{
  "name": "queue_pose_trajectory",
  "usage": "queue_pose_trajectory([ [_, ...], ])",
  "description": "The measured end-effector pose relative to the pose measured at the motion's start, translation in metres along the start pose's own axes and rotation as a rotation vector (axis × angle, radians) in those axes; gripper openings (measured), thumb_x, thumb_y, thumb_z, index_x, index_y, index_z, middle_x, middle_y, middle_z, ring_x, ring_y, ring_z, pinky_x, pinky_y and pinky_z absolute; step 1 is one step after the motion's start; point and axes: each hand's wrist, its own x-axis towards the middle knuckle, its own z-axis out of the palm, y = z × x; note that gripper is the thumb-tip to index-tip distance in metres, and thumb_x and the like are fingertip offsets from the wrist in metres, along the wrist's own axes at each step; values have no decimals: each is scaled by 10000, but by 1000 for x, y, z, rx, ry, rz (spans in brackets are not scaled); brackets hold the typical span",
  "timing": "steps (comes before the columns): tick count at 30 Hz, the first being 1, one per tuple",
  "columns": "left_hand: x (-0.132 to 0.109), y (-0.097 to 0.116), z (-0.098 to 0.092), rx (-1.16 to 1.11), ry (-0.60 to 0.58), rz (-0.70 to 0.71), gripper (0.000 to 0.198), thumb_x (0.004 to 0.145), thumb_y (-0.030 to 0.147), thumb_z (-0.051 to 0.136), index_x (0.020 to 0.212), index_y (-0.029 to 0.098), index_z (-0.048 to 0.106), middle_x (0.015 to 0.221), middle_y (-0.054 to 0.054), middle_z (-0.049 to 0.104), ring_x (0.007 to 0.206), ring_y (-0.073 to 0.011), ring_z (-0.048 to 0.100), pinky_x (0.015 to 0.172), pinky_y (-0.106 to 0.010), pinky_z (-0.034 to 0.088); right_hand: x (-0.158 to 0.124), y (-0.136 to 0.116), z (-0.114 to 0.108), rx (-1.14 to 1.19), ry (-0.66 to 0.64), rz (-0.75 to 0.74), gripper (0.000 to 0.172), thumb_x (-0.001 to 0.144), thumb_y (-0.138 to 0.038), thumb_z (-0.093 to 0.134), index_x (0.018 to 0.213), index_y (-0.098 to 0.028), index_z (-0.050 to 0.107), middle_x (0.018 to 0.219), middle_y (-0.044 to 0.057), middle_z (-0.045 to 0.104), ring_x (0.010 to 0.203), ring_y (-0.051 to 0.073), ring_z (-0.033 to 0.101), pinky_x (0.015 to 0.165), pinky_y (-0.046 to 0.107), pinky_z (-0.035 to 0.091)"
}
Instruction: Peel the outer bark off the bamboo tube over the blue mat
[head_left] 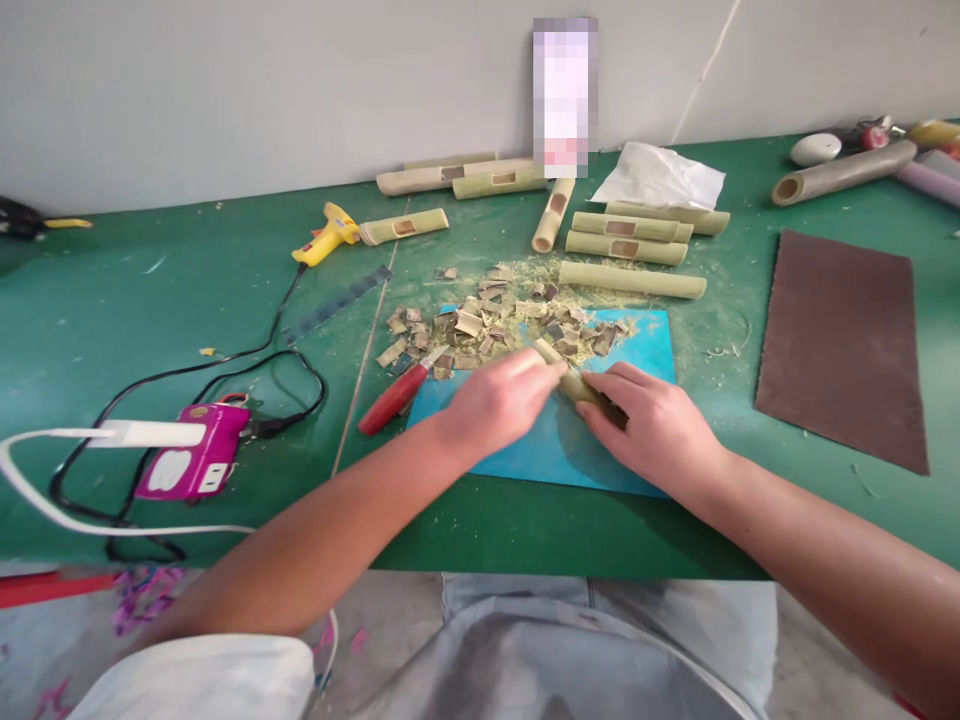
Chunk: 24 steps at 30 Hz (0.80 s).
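A short pale-green bamboo tube (574,385) lies slanted between my hands over a blue mat (555,450). My left hand (499,400) is closed at its upper left part, with thumb and fingertips against the bamboo; whatever else its curled fingers may hold is hidden. My right hand (652,415) grips the lower right part, its fingers wrapped over the tube. Just beyond my hands, a heap of bamboo chips (487,325) and shavings covers the mat's far edge. A red-handled knife (397,395) rests left of my left hand, its blade pointing at the chips.
Several bamboo tubes with cut openings (626,248) lie farther back. At left are a yellow glue gun (328,235), a ruler (341,303) and a magenta power strip (196,455) with cables. A brown sheet (844,350) lies at right. A blurred phone-like panel (565,95) leans on the wall.
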Motion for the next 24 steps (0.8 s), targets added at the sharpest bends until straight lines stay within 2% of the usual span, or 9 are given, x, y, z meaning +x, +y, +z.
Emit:
queue_pose_trajectory([
  [3,0,1,-1,30,19,-43,263,986,214,435,1037,116,674,813,-62,639,719,-123,610,668,-223,505,0,-1,0,-3,5,0,222,895,-336,504,918,-186,667,831,45,615,651,126,548,571,251,392],
  [6,0,3,-1,-5,-7,-22,260,984,221,446,1089,128,664,817,-56,640,726,-119,616,664,-212,503,0,-2,1,-3,1,-14,213,884,-327,517,939,-182,664,828,45,605,651,129,541,574,254,402],
  [10,1,3,0,15,48,-48,249,979,227,460,1010,118,683,813,-64,644,725,-126,620,666,-221,505,0,-3,1,-5,2,-9,220,884,-318,514,964,-178,663,828,45,597,672,137,552,586,259,414],
  [14,1,4,0,-29,7,-2,242,973,201,459,1070,115,664,827,-64,637,745,-125,623,681,-217,506,0,-4,1,-9,-13,-15,231,867,-298,531,994,-158,663,828,45,595,668,143,556,591,268,423],
  [17,1,2,-2,-3,49,-43,234,976,217,461,995,123,674,820,-63,640,760,-132,624,698,-231,507,-1,-4,2,-26,1,-5,246,868,-304,539,1022,-156,659,855,50,611,700,151,572,609,269,425],
  [22,0,2,-5,11,-12,-13,244,979,228,449,1025,130,668,805,-58,638,729,-127,612,685,-230,501,-2,-4,3,-57,-5,-17,206,864,-313,540,964,-176,657,824,41,602,676,143,554,584,261,403],
  [24,-1,3,-5,29,22,-29,250,980,231,445,987,130,674,802,-61,640,729,-130,613,678,-232,499,-1,-5,2,-54,3,-12,201,867,-311,534,965,-183,654,829,42,605,686,144,559,588,259,400],
])
